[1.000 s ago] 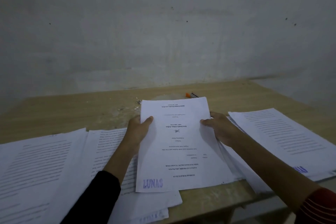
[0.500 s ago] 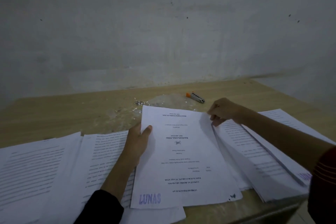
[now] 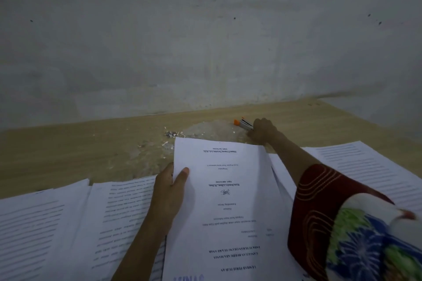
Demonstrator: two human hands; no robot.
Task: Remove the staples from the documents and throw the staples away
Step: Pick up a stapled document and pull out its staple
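Fetching the tool: left hand pinches the document at its left edge, thumb on top; right hand curls around the orange-tipped staple remover just beyond the document's far edge. Next, carry it to the staple, unseen here.

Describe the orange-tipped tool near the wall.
The tool is small: an orange end pointing left, a dark and silvery, metal-looking body. It lies on the wooden table near the wall, slanting toward the right. The right hand covers its right end, fingers curled over it; whether they grip it yet is unclear. Pale scraps lie just left of it.
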